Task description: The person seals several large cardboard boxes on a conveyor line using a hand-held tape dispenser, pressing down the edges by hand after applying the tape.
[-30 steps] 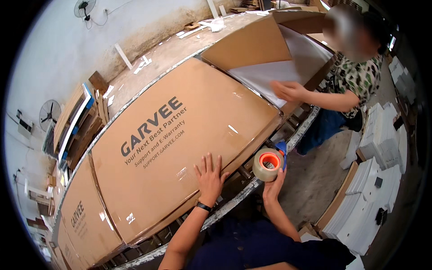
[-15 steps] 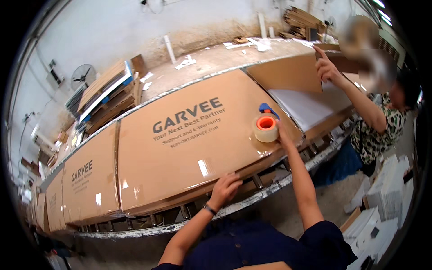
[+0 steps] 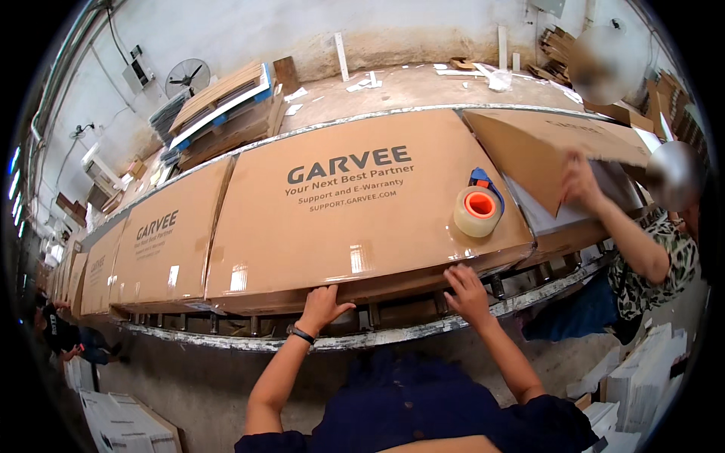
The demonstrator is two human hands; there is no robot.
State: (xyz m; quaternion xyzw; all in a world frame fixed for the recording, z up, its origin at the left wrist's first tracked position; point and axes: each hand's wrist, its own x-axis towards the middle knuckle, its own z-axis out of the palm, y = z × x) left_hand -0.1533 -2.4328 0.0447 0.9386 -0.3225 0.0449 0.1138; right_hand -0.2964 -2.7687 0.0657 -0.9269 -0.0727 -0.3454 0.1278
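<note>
A large brown cardboard box (image 3: 302, 241) with dark print lies flat in front of me, its seams taped. My left hand (image 3: 323, 311) presses its fingertips to the box's near edge, thumb stretched out sideways. Farther right, my right hand (image 3: 470, 296) is at the same near side, fingers apart and nothing held in them. On the box's right part sits a tape dispenser (image 3: 476, 220) with a clear roll, an orange core and a blue holder. Neither hand touches it.
The box rests on a roller conveyor (image 3: 423, 326) with a worn white rail. More boxes (image 3: 162, 245) line up to the left. On the right, a co-worker's hand (image 3: 581, 181) is at the raised flap of an open box (image 3: 521, 143). Stacked panels (image 3: 219, 106) stand behind.
My right hand has let go of the tape dispenser and come down to the box's near edge. My left hand has shifted left along that edge. The co-worker's flap has folded lower.
</note>
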